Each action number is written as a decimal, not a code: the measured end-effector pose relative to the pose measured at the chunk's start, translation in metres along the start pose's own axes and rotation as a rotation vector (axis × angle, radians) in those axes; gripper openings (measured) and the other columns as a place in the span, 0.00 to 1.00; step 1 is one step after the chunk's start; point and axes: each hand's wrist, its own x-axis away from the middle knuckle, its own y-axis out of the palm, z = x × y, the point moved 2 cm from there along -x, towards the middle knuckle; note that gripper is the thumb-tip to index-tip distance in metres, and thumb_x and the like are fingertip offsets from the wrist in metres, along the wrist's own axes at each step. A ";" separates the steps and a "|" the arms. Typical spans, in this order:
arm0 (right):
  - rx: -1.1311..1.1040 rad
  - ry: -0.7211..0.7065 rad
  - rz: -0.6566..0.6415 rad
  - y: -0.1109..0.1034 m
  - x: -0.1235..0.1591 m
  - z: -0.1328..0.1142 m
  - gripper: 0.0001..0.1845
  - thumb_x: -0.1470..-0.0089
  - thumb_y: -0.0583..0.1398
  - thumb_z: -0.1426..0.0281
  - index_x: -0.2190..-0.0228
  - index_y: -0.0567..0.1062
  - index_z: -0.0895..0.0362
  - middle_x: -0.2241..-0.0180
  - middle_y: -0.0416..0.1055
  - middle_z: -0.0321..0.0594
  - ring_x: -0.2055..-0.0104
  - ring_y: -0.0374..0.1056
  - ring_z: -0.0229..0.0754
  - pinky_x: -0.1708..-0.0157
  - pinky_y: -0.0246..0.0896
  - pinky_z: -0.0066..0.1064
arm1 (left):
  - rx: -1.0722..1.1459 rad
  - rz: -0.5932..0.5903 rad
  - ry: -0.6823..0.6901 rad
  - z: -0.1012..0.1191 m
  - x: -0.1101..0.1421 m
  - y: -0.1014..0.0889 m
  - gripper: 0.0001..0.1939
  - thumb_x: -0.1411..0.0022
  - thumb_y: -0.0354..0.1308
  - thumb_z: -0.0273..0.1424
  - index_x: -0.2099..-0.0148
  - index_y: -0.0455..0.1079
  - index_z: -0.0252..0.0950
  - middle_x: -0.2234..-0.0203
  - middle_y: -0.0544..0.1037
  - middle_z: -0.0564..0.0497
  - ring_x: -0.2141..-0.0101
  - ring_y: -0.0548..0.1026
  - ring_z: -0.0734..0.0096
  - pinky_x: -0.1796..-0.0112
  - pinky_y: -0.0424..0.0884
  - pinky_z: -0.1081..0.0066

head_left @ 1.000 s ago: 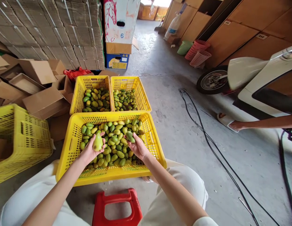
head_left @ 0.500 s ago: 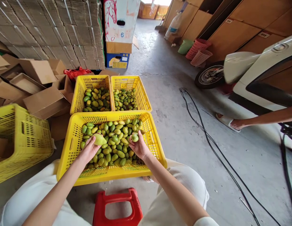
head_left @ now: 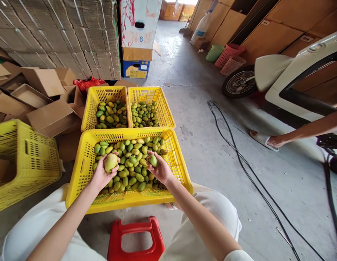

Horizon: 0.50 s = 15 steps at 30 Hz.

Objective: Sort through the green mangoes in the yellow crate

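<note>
In my left hand [head_left: 101, 175] lies a large pale green mango [head_left: 111, 163], palm turned up and fingers curled round it. A smaller, darker green mango [head_left: 153, 160] rests in the fingers of my right hand [head_left: 161, 170]. Both hands are over a wide yellow crate [head_left: 181, 177], apart from each other. Below them is a heap of small green and yellowish mangoes [head_left: 132, 177]. Behind it stand two more yellow crates, the left one [head_left: 89, 108] with bigger mangoes and the right one [head_left: 165, 108] with small ones.
A red plastic stool [head_left: 135, 228] is between my knees. To the left are another yellow crate [head_left: 40, 152] and loose cardboard boxes [head_left: 48, 116]. Black cable [head_left: 239, 159] crosses the floor at right, near a person's foot [head_left: 266, 140] and a white scooter [head_left: 274, 83].
My left hand has turned its palm up with the large mango. My right hand has tilted its mango and shifted slightly left. The white scooter at right has moved a little left.
</note>
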 end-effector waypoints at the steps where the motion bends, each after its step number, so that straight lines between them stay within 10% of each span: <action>1: 0.001 -0.011 0.023 -0.001 0.000 0.001 0.19 0.59 0.74 0.62 0.66 0.76 0.54 0.70 0.73 0.33 0.75 0.62 0.32 0.80 0.53 0.22 | -0.011 -0.019 -0.001 0.000 0.001 0.000 0.14 0.34 0.49 0.31 0.56 0.74 0.31 0.72 0.75 0.45 0.82 0.64 0.77 0.87 0.55 0.80; 15: -0.038 -0.004 -0.055 -0.008 -0.005 0.004 0.23 0.54 0.65 0.71 0.53 0.74 0.51 0.67 0.76 0.34 0.65 0.73 0.39 0.60 0.72 0.31 | -0.014 0.006 0.196 -0.007 -0.012 -0.022 0.19 0.53 0.75 0.30 0.60 0.73 0.36 0.68 0.76 0.51 0.70 0.73 0.74 0.74 0.70 0.78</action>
